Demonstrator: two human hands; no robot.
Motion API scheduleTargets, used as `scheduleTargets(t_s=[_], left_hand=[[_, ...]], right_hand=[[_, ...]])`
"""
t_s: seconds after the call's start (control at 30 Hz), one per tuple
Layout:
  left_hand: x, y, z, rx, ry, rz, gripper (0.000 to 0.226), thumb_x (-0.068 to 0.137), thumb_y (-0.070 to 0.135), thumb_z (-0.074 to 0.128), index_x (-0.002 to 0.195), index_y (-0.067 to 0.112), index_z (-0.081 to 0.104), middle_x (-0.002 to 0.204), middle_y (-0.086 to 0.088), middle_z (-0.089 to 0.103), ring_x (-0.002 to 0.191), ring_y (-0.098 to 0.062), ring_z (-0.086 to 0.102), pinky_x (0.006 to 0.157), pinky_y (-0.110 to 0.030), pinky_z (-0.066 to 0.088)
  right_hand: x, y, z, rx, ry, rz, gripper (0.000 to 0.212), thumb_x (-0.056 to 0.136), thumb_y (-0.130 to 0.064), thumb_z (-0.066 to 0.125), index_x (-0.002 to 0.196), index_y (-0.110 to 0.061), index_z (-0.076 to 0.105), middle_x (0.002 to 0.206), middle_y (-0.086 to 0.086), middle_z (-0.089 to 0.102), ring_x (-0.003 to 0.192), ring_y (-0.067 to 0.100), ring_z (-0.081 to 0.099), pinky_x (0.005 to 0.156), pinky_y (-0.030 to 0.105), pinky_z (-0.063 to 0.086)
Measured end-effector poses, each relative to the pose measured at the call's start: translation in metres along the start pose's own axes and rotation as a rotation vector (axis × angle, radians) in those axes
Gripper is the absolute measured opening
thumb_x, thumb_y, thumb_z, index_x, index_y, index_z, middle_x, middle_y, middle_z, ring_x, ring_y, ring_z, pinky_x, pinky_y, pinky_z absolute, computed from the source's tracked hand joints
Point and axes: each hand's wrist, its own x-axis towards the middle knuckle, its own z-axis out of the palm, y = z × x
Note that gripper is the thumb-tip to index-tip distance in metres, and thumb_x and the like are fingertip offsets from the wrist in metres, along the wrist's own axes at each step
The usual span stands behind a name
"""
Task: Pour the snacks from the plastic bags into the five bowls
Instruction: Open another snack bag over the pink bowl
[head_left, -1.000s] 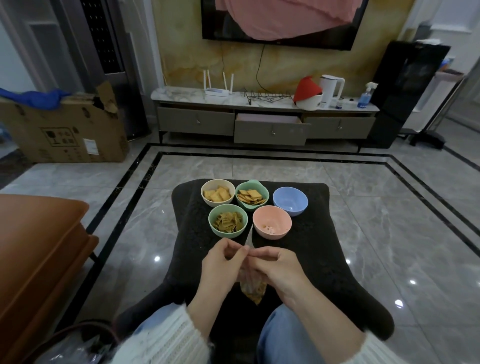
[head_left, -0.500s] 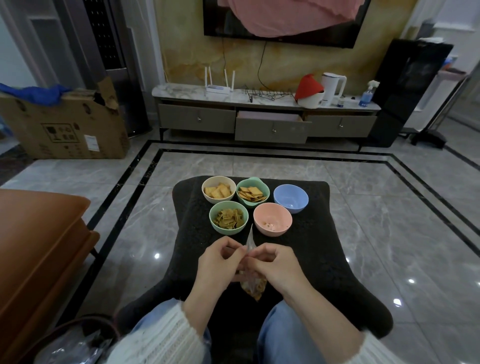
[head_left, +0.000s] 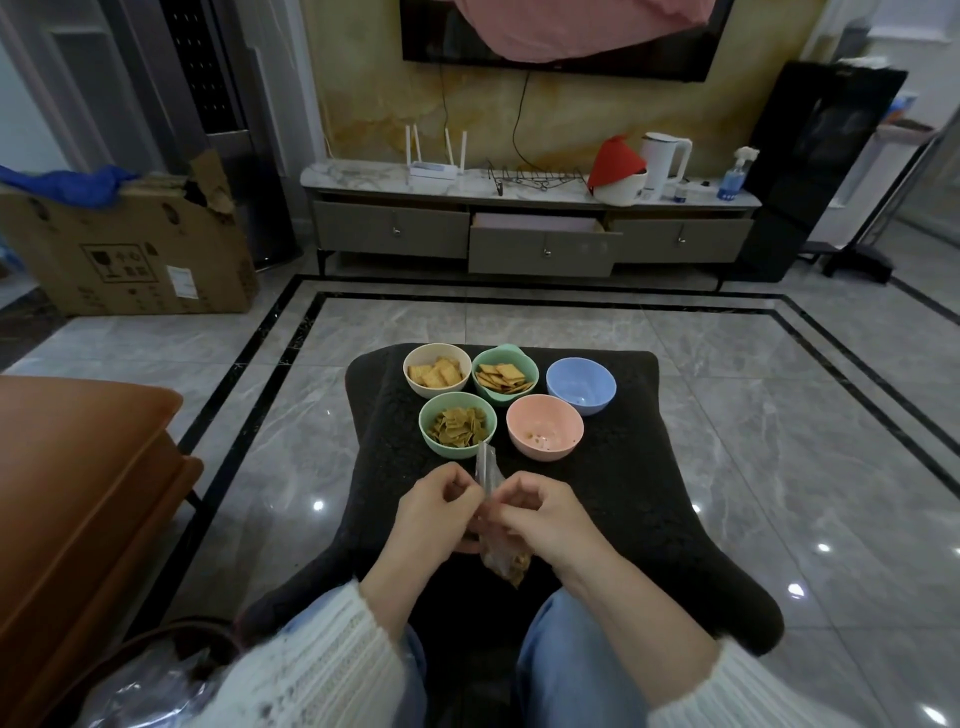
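Several bowls stand on a dark cushioned stool (head_left: 644, 499). The cream bowl (head_left: 413, 382) and the far green bowl (head_left: 524, 358) hold square crackers. The near green bowl (head_left: 426, 434) holds greenish chips. The pink bowl (head_left: 566, 439) has only crumbs in it and the blue bowl (head_left: 597, 402) holds nothing I can make out. In front of the bowls I hold a small clear plastic bag (head_left: 501, 558) of snacks. My left hand (head_left: 434, 512) and my right hand (head_left: 540, 514) pinch its top from either side.
An orange seat (head_left: 78, 493) is at my left. A clear bag in a basket (head_left: 150, 686) lies by my left knee. A cardboard box (head_left: 130, 249) and a TV cabinet (head_left: 530, 228) stand farther back across the tiled floor.
My hands stay at the bag's top, fingers working slightly apart. The view has shifted a little; the bowls have not moved.
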Motion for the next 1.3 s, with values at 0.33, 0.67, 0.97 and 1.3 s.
scheduleTargets(t_s=[0.33,0.67,0.97,1.3], left_hand=[[0.003,-0.006,0.010,0.032,-0.060,0.019,0.026,0.096,0.028,0.052,0.092,0.003,0.061,0.072,-0.004,0.060,0.067,-0.013,0.057,0.058,-0.025,0.048],[0.001,-0.008,0.022,-0.012,0.048,0.204,0.022,0.099,0.022,0.051,0.082,0.009,0.059,0.069,-0.002,0.057,0.066,-0.014,0.053,0.064,-0.034,0.045],[0.019,0.012,-0.033,0.586,0.051,0.392,0.025,0.099,0.024,0.049,0.086,0.006,0.059,0.075,-0.006,0.063,0.072,-0.019,0.059,0.068,-0.030,0.045],[0.020,0.064,-0.055,0.982,-0.124,0.452,0.035,0.072,0.043,0.074,0.101,0.032,0.057,0.107,0.011,0.057,0.096,-0.010,0.057,0.083,-0.034,0.055]], right_hand=[[-0.009,-0.010,0.003,-0.235,-0.096,-0.043,0.021,0.102,-0.023,0.045,0.092,-0.030,0.062,0.090,-0.005,0.068,0.088,0.008,0.065,0.078,0.025,0.049],[-0.013,-0.008,0.010,-0.243,0.089,-0.183,0.026,0.104,-0.022,0.048,0.080,-0.019,0.057,0.076,-0.004,0.060,0.065,-0.004,0.054,0.059,0.009,0.042],[-0.005,-0.026,-0.036,-0.848,0.318,-0.394,0.018,0.103,-0.026,0.048,0.089,-0.017,0.056,0.090,-0.002,0.065,0.078,0.015,0.063,0.071,0.038,0.055],[-0.009,-0.078,-0.039,-1.087,0.121,-0.572,0.014,0.104,-0.027,0.046,0.095,-0.019,0.053,0.099,0.001,0.065,0.087,0.017,0.057,0.080,0.040,0.052]])
